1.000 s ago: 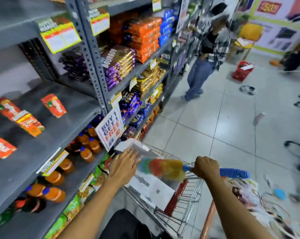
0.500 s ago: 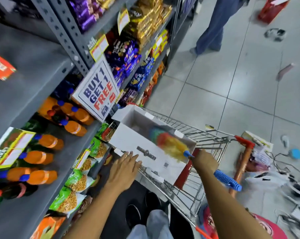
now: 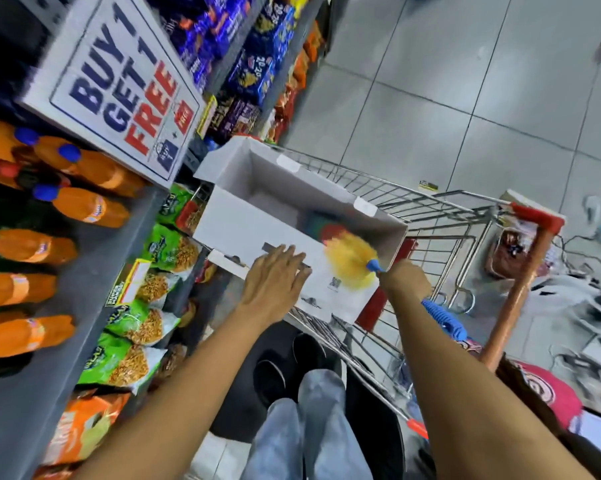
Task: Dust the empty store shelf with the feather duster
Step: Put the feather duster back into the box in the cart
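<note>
My right hand grips the feather duster by its blue ribbed handle, which sticks out behind the wrist. Its yellow, red and green feathers dip over the near rim of a white cardboard box, blurred by motion. My left hand lies flat with fingers spread on the box's near side. The box sits in a metal shopping cart. The grey store shelf is at the left, here stocked with orange bottles; its empty level is out of view.
A "BUY 1 GET 1 FREE" sign juts from the shelf. Orange soda bottles and green snack packs fill lower shelves. The cart's red-orange handle and floor clutter lie right. My legs and dark shoes are below.
The view has tipped down from the upper shelves to the cart. The duster's feathers have gone down into the box, and my left hand has moved onto the box's side.
</note>
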Tool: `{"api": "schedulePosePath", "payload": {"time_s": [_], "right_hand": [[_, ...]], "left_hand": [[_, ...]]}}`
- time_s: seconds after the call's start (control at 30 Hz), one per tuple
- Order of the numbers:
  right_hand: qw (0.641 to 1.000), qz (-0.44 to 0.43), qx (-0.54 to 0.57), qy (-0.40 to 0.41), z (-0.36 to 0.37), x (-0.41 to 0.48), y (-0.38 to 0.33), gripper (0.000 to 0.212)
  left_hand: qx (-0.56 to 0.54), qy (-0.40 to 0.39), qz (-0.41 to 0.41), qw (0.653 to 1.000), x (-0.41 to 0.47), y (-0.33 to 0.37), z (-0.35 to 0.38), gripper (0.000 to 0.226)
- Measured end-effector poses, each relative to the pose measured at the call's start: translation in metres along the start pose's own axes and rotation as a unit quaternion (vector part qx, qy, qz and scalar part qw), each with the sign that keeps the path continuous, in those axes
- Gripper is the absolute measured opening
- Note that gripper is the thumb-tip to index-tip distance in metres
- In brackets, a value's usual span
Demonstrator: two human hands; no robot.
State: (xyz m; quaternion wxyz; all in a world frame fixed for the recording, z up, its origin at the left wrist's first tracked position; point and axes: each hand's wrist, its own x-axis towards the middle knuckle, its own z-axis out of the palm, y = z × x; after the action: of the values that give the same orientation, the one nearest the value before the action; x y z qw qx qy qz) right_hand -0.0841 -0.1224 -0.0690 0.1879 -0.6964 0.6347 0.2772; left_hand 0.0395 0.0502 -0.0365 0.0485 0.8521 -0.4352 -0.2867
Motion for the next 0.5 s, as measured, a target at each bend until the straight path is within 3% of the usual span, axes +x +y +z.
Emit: {"api": "schedulePosePath", "payload": {"time_s": [0.23, 0.5], "right_hand": [[0.997, -0.025, -0.072, 0.001, 0.02, 0.022, -0.002, 0.026], [0.996, 0.02, -0.086, -0.002, 0.033, 0.032, 0.022, 0.027]], "left_hand": [[0.014, -0.015, 0.011, 1.0, 0.001, -0.002, 0.027, 0.044], [0.008, -0.057, -0.006, 0.998, -0.004, -0.01, 0.034, 0.047]]}}
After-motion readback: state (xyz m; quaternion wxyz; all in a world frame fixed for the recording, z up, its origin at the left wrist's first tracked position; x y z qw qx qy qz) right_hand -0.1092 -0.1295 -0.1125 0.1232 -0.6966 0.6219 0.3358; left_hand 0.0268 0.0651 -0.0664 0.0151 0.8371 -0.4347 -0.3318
